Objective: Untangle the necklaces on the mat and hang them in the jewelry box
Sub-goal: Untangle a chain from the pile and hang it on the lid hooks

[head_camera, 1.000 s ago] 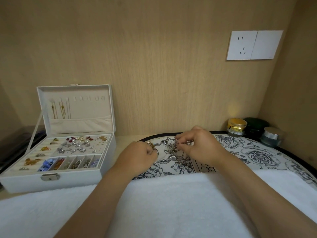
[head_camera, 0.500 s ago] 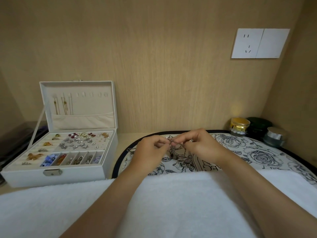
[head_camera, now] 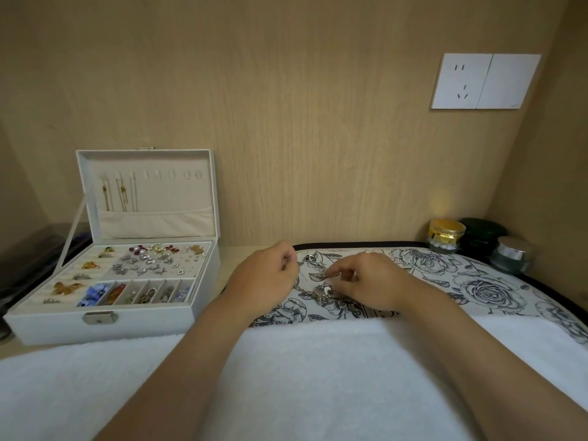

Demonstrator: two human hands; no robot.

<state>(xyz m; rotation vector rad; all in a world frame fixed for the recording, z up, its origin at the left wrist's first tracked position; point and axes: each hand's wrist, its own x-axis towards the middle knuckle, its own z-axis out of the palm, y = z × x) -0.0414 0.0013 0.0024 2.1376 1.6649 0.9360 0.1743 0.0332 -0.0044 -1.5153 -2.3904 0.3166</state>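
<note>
left hand (head_camera: 264,276) is curling in, seemingly pinching a thin chain strand just beside the ring pendant (head_camera: 310,258). right hand (head_camera: 374,281) is hovering, fingertips (head_camera: 333,275) narrow over the tangled silver necklaces (head_camera: 324,292) lying on the floral mat (head_camera: 445,272); can't tell if it's gripping a strand. doing this well likely means easing loops apart slack, not tugging. jewelry box (head_camera: 152,319) is sitting open on the left, gold chains (head_camera: 121,194) hanging in its lid.
</note>
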